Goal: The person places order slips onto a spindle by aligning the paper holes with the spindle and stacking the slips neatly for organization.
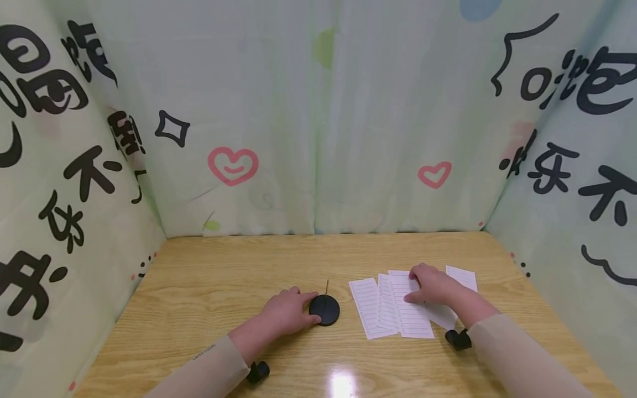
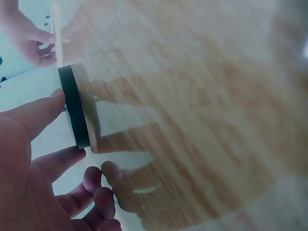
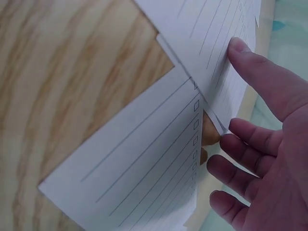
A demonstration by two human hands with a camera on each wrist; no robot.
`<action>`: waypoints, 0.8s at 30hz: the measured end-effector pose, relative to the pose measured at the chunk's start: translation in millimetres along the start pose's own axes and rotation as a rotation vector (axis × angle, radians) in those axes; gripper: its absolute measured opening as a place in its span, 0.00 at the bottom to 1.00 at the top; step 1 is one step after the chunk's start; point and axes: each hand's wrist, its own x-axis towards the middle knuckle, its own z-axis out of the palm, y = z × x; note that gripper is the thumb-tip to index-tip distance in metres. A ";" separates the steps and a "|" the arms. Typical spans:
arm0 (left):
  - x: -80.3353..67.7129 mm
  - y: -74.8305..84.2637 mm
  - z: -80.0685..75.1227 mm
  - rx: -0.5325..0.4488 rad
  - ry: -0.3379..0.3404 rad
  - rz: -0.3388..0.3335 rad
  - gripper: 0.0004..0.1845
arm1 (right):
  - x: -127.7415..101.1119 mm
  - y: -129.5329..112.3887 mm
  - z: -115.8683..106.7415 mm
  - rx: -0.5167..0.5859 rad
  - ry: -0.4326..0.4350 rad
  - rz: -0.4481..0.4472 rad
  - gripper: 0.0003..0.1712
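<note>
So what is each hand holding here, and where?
The left hand grips the black round base by its rim. The right hand rests on the lined paper slips, holding none.

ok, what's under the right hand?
The right hand rests on overlapping lined paper slips fanned out on the wooden table. How many slips lie beneath the palm is hidden.

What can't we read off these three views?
- Printed text on the paper slips: too small in the head view; only lines and checkboxes show at the right wrist.
- Slip count: overlapped, partly under the right hand.
- Thin pin on the black round base: barely resolved.
- Left hand grip on the base: blurred at the left wrist.
</note>
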 end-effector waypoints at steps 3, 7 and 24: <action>0.5 -0.1 0.3 -0.006 -0.004 -0.002 0.34 | -0.5 -0.6 -0.8 -0.003 0.004 0.003 0.36; 1.3 0.1 0.4 -0.007 -0.003 0.001 0.34 | -0.6 -1.4 -2.4 0.007 -0.006 0.007 0.33; 1.4 -1.1 3.1 -0.008 -0.002 0.004 0.34 | -1.9 0.5 3.4 0.134 -0.011 -0.018 0.23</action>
